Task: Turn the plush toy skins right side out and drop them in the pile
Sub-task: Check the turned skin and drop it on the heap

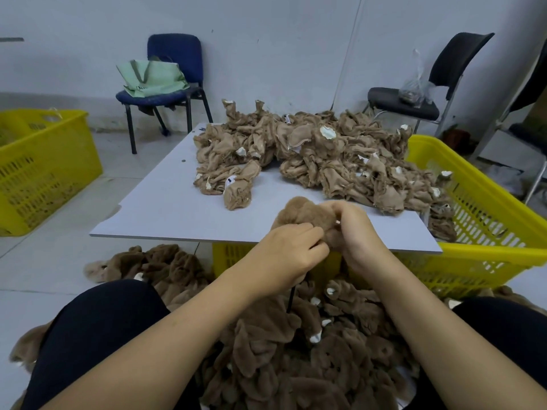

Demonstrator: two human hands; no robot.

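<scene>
A fuzzy brown plush skin (299,213) is held just above the near edge of the grey table (165,208). My left hand (288,255) grips its lower part, and a thin black stick (291,300) hangs down below that hand. My right hand (355,229) pinches the skin's right side with curled fingers. A heap of inside-out tan skins (310,155) covers the far half of the table. On the floor between my knees lies the pile of furry, right-side-out skins (310,350).
A yellow basket (488,220) stands at the table's right, another yellow crate (44,170) at the far left. A blue chair (168,87) with a green bag and a black chair (420,96) stand by the wall. My dark-clothed knees flank the floor pile.
</scene>
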